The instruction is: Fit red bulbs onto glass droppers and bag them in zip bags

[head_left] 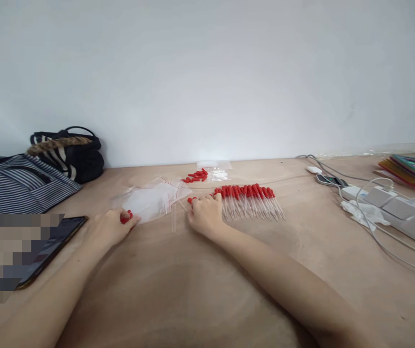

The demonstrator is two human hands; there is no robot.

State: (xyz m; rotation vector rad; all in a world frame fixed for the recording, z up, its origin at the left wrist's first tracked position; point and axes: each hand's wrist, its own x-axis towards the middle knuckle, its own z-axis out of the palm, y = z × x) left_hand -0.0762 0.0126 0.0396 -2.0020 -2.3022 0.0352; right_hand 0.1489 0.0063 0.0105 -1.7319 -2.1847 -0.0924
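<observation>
My left hand (pixel 109 227) is closed around a few red rubber bulbs (pixel 126 217) beside clear plastic zip bags (pixel 144 203). My right hand (pixel 206 212) is closed at the left end of a row of droppers (pixel 249 195), which have red bulbs and thin clear tubes. A red bulb pokes out from its fingers, with a clear tube leading left; the palm side is hidden. Between my hands lie loose clear tubes (pixel 173 221). Farther back, a small pile of red bulbs (pixel 195 176) sits next to a bag of clear tubes (pixel 218 173).
A phone (pixel 53 251) lies by my left forearm. Striped fabric (pixel 15 183) and a black bag (pixel 84 157) are at the back left. On the right are a power strip with plugs (pixel 388 200), cables, a small dark device (pixel 331 181) and colourful sheets (pixel 412 171).
</observation>
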